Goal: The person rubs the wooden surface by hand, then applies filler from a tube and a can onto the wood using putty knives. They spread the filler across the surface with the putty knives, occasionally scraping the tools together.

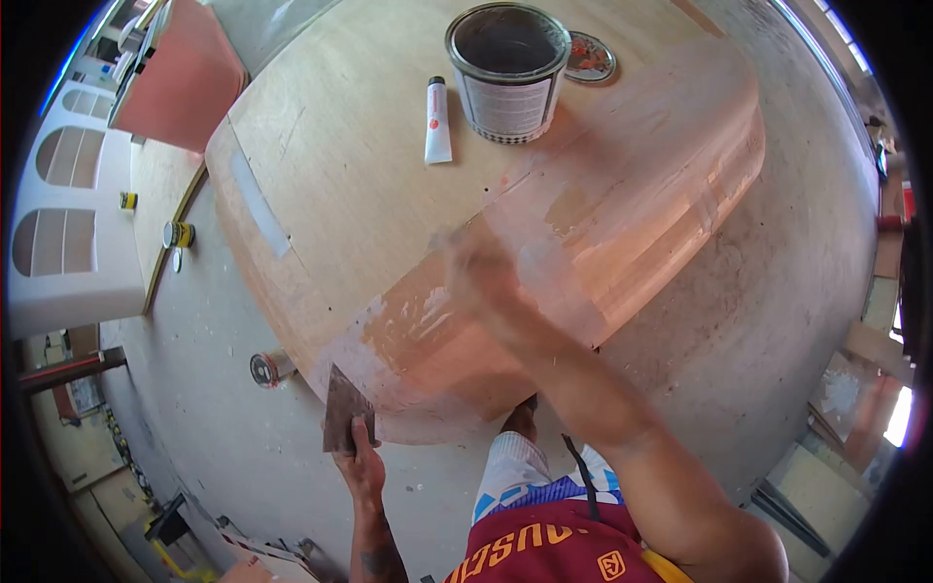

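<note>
My left hand (362, 461) grips a dark, flat scraper plate (345, 413) by its lower edge, beside the near left corner of a large wooden panel (330, 185). Over the middle of the panel is my right hand (481, 267), smeared by motion, so its fingers and anything in them cannot be made out. Pinkish filler (554, 262) coats the panel's near right side in patches. Farther back on the panel stand an open metal can (507, 97) and a white tube (437, 126) with a black cap. Behind the can lies a round lid (588, 58) with reddish residue.
A small can (271, 368) lies on the floor by the panel's left edge. Yellow tins (179, 234) rest on a board at the left, near a white piece with arched openings (58, 243). Pink sheets (185, 78) stand at the upper left.
</note>
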`<state>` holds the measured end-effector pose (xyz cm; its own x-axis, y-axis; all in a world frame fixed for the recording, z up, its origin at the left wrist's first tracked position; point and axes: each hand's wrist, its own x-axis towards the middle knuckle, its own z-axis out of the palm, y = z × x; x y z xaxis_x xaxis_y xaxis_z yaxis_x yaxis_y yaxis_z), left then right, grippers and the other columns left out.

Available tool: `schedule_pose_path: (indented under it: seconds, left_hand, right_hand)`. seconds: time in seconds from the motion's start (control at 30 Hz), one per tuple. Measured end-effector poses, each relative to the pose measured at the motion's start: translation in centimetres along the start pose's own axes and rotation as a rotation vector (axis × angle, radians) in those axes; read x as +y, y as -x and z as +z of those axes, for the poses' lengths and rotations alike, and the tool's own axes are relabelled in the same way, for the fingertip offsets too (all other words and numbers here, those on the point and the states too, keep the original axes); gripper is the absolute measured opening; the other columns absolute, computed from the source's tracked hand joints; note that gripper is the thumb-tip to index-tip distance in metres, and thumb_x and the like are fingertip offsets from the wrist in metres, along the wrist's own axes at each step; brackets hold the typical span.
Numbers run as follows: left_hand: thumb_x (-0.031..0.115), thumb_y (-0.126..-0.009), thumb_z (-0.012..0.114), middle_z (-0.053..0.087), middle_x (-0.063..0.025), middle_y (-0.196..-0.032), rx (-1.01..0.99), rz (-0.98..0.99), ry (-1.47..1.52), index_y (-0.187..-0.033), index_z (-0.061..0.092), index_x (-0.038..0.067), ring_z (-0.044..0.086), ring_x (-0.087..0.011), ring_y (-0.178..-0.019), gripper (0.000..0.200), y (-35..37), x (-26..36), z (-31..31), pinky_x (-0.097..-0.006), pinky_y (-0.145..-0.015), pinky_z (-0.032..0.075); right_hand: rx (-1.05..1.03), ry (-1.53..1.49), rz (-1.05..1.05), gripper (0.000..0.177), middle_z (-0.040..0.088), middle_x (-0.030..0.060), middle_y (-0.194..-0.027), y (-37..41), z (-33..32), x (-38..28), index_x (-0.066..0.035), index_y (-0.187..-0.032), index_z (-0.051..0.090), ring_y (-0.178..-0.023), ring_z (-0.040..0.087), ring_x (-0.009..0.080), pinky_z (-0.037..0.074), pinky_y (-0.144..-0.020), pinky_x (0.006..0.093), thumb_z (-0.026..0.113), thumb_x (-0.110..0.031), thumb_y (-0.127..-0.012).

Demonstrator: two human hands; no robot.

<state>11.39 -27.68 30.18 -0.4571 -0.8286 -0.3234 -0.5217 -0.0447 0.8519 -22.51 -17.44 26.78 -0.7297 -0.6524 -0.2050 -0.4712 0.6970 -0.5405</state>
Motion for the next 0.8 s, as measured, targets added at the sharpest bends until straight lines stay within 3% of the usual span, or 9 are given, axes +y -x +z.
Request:
schedule_pose_path:
  seconds: [0.07, 0.17, 0.23, 0.3, 0.43, 0.53, 0.63, 0.67, 0.8]
  left_hand:
    - [0.032, -0.110, 0.057, 0.060, -0.0104, -0.139, 0.001, -0.003, 0.023, -0.151, 0.047, 0.006, 0.067, -0.0183, -0.111, 0.049, 0.2, 0.1, 0.8, -0.0318, -0.068, 0.060]
    - [0.036, -0.111, 0.054, 0.047, -0.0133, -0.155, 0.000, -0.106, 0.101, -0.160, 0.036, 0.006, 0.063, -0.0236, -0.124, 0.060, 1.4, 1.0, 3.7, -0.0358, -0.078, 0.063]
    - [0.037, -0.113, 0.049, 0.038, -0.0142, -0.162, -0.083, -0.284, 0.154, -0.163, 0.031, 0.006, 0.060, -0.0254, -0.126, 0.062, 1.9, 1.6, 5.2, -0.0366, -0.083, 0.063]
    - [0.032, -0.113, 0.048, 0.032, -0.0137, -0.167, -0.186, -0.218, 0.114, -0.165, 0.026, 0.007, 0.055, -0.0277, -0.134, 0.062, 1.8, 1.1, 6.4, -0.0356, -0.085, 0.062]
    - [0.010, -0.107, 0.050, 0.026, -0.0173, -0.169, -0.351, 0.031, -0.175, -0.168, 0.022, 0.007, 0.041, -0.0333, -0.149, 0.066, 1.1, 3.8, 11.2, -0.0418, -0.102, 0.055]
    - [-0.009, -0.093, 0.052, 0.024, -0.0251, -0.167, -0.425, 0.608, -0.601, -0.167, 0.022, 0.005, 0.030, -0.0393, -0.154, 0.081, 1.6, 8.1, 17.9, -0.0488, -0.117, 0.040]
    - [-0.017, -0.082, 0.054, 0.020, -0.0313, -0.164, -0.593, 0.613, -0.727, -0.166, 0.025, 0.003, 0.025, -0.0483, -0.153, 0.091, 3.7, 10.9, 23.6, -0.0548, -0.124, 0.027]
    - [-0.017, -0.080, 0.054, 0.016, -0.0335, -0.164, -0.642, 0.688, -0.771, -0.165, 0.026, 0.003, 0.024, -0.0545, -0.151, 0.093, 4.2, 10.8, 25.1, -0.0574, -0.122, 0.029]
    - [-0.007, -0.080, 0.066, 0.014, -0.0339, -0.165, -0.862, 0.815, -0.921, -0.166, 0.022, 0.004, 0.022, -0.0550, -0.152, 0.098, 6.9, 14.0, 30.5, -0.0613, -0.122, 0.027]
  right_hand:
    - [0.208, 0.112, 0.067, 0.033, 0.064, 0.0162, -0.132, -3.5, 0.2, 3.2, -0.007, -0.132, 0.061, -0.127, 0.058, 0.0289, 0.047, -0.103, 0.0468, 0.050, -0.018, -0.103]
    - [0.094, 0.109, 0.061, 0.034, 0.066, 0.0181, -0.131, -2.6, 7.4, 4.2, -0.005, -0.133, 0.059, -0.124, 0.061, 0.0323, 0.049, -0.101, 0.0457, 0.052, -0.022, -0.104]
    - [-0.110, -0.506, 0.005, 0.036, 0.067, 0.0193, -0.130, 0.4, 12.8, 4.7, -0.004, -0.134, 0.058, -0.122, 0.062, 0.0346, 0.050, -0.099, 0.0450, 0.053, -0.025, -0.105]
    - [-0.254, -1.142, 0.103, 0.039, 0.068, 0.0205, -0.129, 3.6, 14.4, 5.6, -0.003, -0.134, 0.057, -0.121, 0.064, 0.0368, 0.052, -0.097, 0.0443, 0.054, -0.028, -0.105]
    - [-0.033, -0.916, 0.107, 0.045, 0.069, 0.0196, -0.131, 10.6, 1.8, 7.2, -0.003, -0.144, 0.055, -0.124, 0.064, 0.0321, 0.049, -0.106, 0.0391, 0.060, -0.024, -0.105]
    - [-0.036, -1.089, 0.257, 0.046, 0.066, 0.0209, -0.135, 15.7, -1.5, 11.5, -0.005, -0.147, 0.054, -0.127, 0.063, 0.0316, 0.048, -0.107, 0.0386, 0.060, -0.019, -0.104]
    - [-0.121, -1.284, 0.318, 0.049, 0.065, 0.0184, -0.137, 18.6, -3.9, 15.2, -0.006, -0.147, 0.055, -0.127, 0.063, 0.0269, 0.048, -0.106, 0.0378, 0.066, -0.023, -0.102]
    - [-0.095, -1.276, 0.318, 0.049, 0.066, 0.0178, -0.136, 19.1, -4.6, 16.3, -0.005, -0.146, 0.056, -0.124, 0.063, 0.0260, 0.048, -0.105, 0.0375, 0.068, -0.023, -0.102]
    - [-0.055, -1.270, 0.372, 0.051, 0.069, 0.0153, -0.129, 20.9, -8.2, 21.6, -0.002, -0.144, 0.056, -0.117, 0.065, 0.0228, 0.050, -0.102, 0.0360, 0.073, -0.023, -0.100]
